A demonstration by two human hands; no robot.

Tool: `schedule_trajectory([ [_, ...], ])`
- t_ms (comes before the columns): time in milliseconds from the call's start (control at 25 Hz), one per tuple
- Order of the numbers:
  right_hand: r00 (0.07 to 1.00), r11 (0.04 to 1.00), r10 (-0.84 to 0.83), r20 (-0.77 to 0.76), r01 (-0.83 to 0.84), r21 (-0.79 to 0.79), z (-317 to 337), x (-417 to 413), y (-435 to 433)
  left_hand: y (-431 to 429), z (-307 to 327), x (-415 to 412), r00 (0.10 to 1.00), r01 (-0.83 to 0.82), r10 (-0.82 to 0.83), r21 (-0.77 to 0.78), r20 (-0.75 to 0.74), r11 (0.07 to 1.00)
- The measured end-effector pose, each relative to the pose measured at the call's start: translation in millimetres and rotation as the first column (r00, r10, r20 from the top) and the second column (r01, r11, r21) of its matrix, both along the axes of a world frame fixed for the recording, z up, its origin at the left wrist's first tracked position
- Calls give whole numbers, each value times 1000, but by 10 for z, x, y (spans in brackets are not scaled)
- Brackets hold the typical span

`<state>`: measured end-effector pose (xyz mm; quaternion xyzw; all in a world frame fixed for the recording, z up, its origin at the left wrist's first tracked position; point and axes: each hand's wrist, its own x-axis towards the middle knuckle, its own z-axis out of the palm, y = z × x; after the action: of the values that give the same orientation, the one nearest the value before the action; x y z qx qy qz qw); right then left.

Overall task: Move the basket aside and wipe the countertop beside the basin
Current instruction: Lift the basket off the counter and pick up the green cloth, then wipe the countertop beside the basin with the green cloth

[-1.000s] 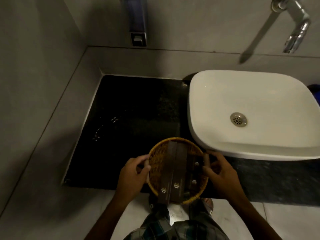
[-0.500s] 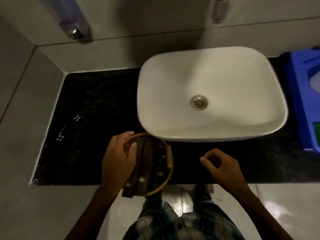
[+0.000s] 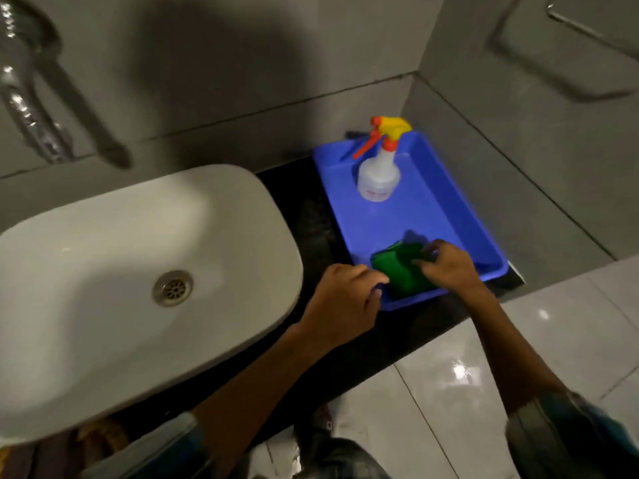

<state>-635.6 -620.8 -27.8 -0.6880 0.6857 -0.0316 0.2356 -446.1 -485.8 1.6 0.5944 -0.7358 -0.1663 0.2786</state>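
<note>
While the white basin (image 3: 138,271) fills the left on the dark countertop (image 3: 311,216), basket sliver shows at bottom-left edge (image 3: 100,435), blurred. Left hand (image 3: 340,300) fingers curled on blue tray's (image 3: 432,209) near rim, touching green cloth (image 3: 401,267). Right hand (image 3: 449,267) fingers pinch the cloth inside tray. Spray bottle (image 3: 378,174) upright at tray's far end.

Dim overall, lit from above and behind. Broad soft shadow across the grey tiled wall (image 3: 214,63). Bright glare spots on the glossy white floor tiles (image 3: 460,371). Motion blur on the chrome wall tap (image 3: 31,108) and the oversaturated blue plastic tray (image 3: 449,209). Wide-angle bending at edges.
</note>
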Motion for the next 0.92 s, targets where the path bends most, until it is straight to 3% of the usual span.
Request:
schedule_trajectory([
  [80,979,989,43,-201,-13,148,-177,-69,-220,-357,-193,-255,977,96,-125,170,173,981],
  [160,959,966,67,-276,8,260,-282,-93,-389,-595,-364,-404,919,117,-247,387,307,915],
  [280,982,924,39,-184,35,381,-329,-99,-584,-726,-527,-544,840,86,-357,550,409,831],
  [400,980,874,-172,101,105,474,-311,-32,-557,-749,-512,-564,895,61,-310,601,320,797],
  [520,872,878,-326,365,135,460,-86,71,-326,-637,-310,-417,977,52,-148,503,153,863],
  [600,828,923,-319,461,160,350,183,191,-107,-420,-136,-223,1000,-19,19,275,0,961],
  [680,748,946,-309,588,176,273,522,437,217,-104,36,93,960,-151,169,95,-225,984],
  [760,515,933,-347,784,104,345,814,815,649,259,182,473,834,-296,347,183,-429,937],
  [840,267,900,-391,881,-92,427,1010,1279,1119,662,303,891,591,-293,534,455,-605,841],
  [920,210,863,-387,898,-260,433,1063,1803,1580,1166,395,1337,311,-219,580,537,-753,815],
])
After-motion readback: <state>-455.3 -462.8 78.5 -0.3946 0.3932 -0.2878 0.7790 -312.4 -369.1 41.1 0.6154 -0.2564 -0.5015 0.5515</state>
